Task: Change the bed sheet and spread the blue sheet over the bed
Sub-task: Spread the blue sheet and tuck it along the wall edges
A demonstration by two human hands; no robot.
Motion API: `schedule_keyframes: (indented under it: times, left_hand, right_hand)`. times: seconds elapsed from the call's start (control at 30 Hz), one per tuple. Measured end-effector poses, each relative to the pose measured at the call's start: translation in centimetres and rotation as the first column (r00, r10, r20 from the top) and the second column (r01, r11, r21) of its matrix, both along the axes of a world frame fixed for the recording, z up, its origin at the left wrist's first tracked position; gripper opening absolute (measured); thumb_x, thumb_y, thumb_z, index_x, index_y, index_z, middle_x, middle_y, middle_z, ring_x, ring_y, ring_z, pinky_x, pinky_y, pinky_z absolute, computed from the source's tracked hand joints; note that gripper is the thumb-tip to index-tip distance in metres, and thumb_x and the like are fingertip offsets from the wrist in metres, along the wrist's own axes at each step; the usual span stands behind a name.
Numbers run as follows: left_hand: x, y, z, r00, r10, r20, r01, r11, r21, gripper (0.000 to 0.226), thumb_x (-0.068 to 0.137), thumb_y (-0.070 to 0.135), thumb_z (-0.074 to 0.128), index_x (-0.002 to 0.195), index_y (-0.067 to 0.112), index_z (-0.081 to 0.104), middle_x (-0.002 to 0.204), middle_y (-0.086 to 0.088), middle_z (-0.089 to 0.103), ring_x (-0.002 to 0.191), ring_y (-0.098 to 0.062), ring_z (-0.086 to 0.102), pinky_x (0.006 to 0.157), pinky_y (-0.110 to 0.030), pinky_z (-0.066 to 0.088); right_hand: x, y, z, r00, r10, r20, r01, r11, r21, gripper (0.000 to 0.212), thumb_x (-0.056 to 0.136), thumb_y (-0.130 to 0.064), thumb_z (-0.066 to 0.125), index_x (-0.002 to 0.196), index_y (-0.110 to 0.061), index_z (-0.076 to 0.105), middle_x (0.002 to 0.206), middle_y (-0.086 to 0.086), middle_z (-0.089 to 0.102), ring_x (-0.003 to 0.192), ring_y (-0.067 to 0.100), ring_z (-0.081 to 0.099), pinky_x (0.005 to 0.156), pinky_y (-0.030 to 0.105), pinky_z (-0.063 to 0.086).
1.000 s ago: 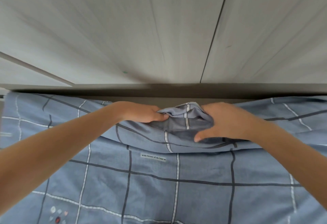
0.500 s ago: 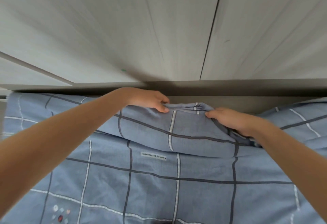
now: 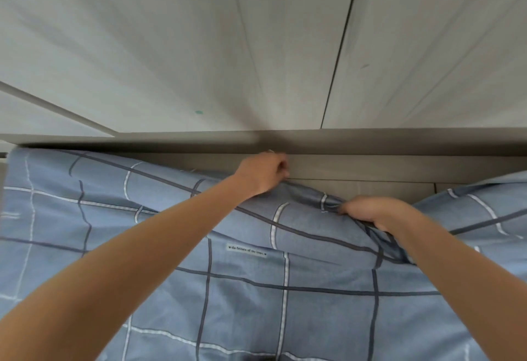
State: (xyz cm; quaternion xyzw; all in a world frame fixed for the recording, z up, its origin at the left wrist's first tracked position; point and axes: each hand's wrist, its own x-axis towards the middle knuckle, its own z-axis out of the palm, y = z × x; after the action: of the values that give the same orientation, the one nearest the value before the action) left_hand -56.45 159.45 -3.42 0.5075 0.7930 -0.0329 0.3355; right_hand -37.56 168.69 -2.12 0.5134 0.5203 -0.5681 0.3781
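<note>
The blue sheet point(image 3: 245, 283), checked with dark and white lines and carrying a small white label, covers the bed below me. Its far edge lies bunched along the grey headboard ledge point(image 3: 370, 144). My left hand point(image 3: 263, 172) is curled around that far edge, lifted up close to the ledge. My right hand point(image 3: 368, 209) grips a gathered fold of the sheet lower down and to the right. The stretch of edge between my hands slopes down from left to right. My fingertips are hidden in the cloth.
A pale wood-grain panel wall point(image 3: 256, 47) with a dark vertical seam rises right behind the headboard ledge. A strip of the grey headboard face point(image 3: 370, 186) shows between ledge and sheet. The bed's left corner point(image 3: 17, 161) is covered by the sheet.
Both hands moved apart and away from me. The left hand rose with the sheet's edge toward the ledge. The bunched fold between the hands has been pulled out flatter.
</note>
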Motion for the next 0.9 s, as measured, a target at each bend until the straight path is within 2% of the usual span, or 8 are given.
schedule_keyframes:
  times: [0.13, 0.3, 0.4, 0.5, 0.57, 0.63, 0.7, 0.9]
  left_hand:
    - [-1.1, -2.2, 5.5, 0.988, -0.143, -0.061, 0.141, 0.990, -0.024, 0.053, 0.095, 0.058, 0.033, 0.069, 0.017, 0.052, 0.067, 0.002, 0.054, 0.067, -0.017, 0.057, 0.067, -0.029, 0.044]
    - [-1.8, -7.1, 7.4, 0.953, -0.232, 0.194, 0.287, 0.898, -0.333, 0.092, 0.063, 0.071, 0.069, 0.138, 0.026, 0.042, 0.129, 0.009, 0.052, 0.115, -0.011, 0.049, 0.096, -0.026, 0.040]
    - [-1.2, -7.2, 6.1, 0.928, -0.337, 0.159, 0.370, 0.880, -0.297, 0.093, 0.064, 0.048, 0.080, 0.142, 0.028, 0.033, 0.120, 0.003, 0.056, 0.109, -0.017, 0.052, 0.094, -0.029, 0.043]
    - [-0.4, -6.3, 5.1, 0.914, -0.366, 0.176, 0.401, 0.882, -0.247, 0.076, 0.070, 0.028, 0.074, 0.137, 0.027, 0.040, 0.100, 0.002, 0.060, 0.092, -0.015, 0.055, 0.082, -0.028, 0.046]
    - [-0.1, -5.9, 4.8, 0.897, -0.387, 0.213, 0.431, 0.873, -0.230, 0.065, 0.070, 0.025, 0.072, 0.130, 0.025, 0.049, 0.092, 0.002, 0.062, 0.083, -0.012, 0.053, 0.076, -0.025, 0.045]
    - [0.0, -6.0, 5.0, 0.891, -0.389, 0.235, 0.439, 0.872, -0.219, 0.051, 0.070, 0.026, 0.070, 0.119, 0.024, 0.056, 0.087, 0.004, 0.064, 0.077, -0.011, 0.056, 0.072, -0.024, 0.047]
    - [-0.2, -6.3, 5.4, 0.894, -0.371, 0.252, 0.425, 0.881, -0.208, 0.036, 0.070, 0.027, 0.068, 0.106, 0.024, 0.059, 0.079, 0.006, 0.063, 0.072, -0.010, 0.057, 0.068, -0.024, 0.048]
    - [0.4, -7.0, 8.0, 0.874, -0.390, 0.289, 0.451, 0.873, -0.186, 0.016, 0.069, 0.025, 0.065, 0.076, 0.027, 0.051, 0.056, 0.009, 0.048, 0.052, -0.004, 0.046, 0.053, -0.017, 0.034]
  right_hand:
    - [-0.3, 0.6, -1.1, 0.999, 0.036, 0.032, -0.038, 0.997, 0.065, 0.031, 0.102, -0.012, 0.038, 0.122, 0.007, 0.051, 0.125, 0.025, 0.055, 0.072, 0.027, 0.054, 0.062, 0.032, 0.047]
    - [-0.9, 0.6, -1.9, 0.974, 0.198, 0.105, -0.214, 0.964, 0.160, 0.034, 0.101, -0.016, 0.041, 0.127, 0.004, 0.051, 0.131, 0.020, 0.053, 0.115, 0.032, 0.055, 0.091, 0.037, 0.047]
    - [-2.3, -0.3, -1.3, 0.827, 0.517, 0.222, -0.554, 0.681, 0.479, 0.041, 0.095, -0.014, 0.049, 0.135, -0.007, 0.041, 0.138, 0.018, 0.044, 0.124, 0.032, 0.048, 0.094, 0.038, 0.043]
    - [-3.5, -0.8, -0.9, 0.452, 0.877, 0.163, -0.638, 0.190, 0.747, 0.059, 0.093, -0.013, 0.050, 0.146, -0.026, 0.026, 0.157, 0.012, 0.012, 0.145, 0.032, 0.011, 0.113, 0.057, 0.010]
    - [-3.6, -0.7, -1.3, 0.327, 0.934, -0.146, -0.627, 0.330, 0.705, 0.050, 0.098, -0.016, 0.042, 0.145, -0.030, 0.033, 0.157, 0.003, 0.021, 0.144, 0.027, 0.018, 0.117, 0.049, 0.012]
    - [-3.5, 0.0, -1.2, 0.604, 0.754, -0.259, -0.686, 0.657, 0.311, 0.043, 0.103, -0.029, 0.032, 0.145, -0.028, 0.034, 0.153, 0.003, 0.033, 0.137, 0.025, 0.034, 0.115, 0.040, 0.025]
    - [-3.9, 0.2, -0.8, 0.802, 0.586, -0.118, -0.591, 0.807, -0.006, 0.052, 0.101, -0.046, 0.025, 0.145, -0.021, 0.037, 0.152, 0.005, 0.032, 0.137, 0.024, 0.035, 0.113, 0.037, 0.026]
    - [-6.9, -1.9, -1.6, 0.742, 0.670, -0.024, -0.652, 0.713, -0.259, 0.070, 0.093, -0.060, 0.038, 0.140, -0.008, 0.041, 0.146, 0.010, 0.041, 0.132, 0.027, 0.042, 0.106, 0.035, 0.034]
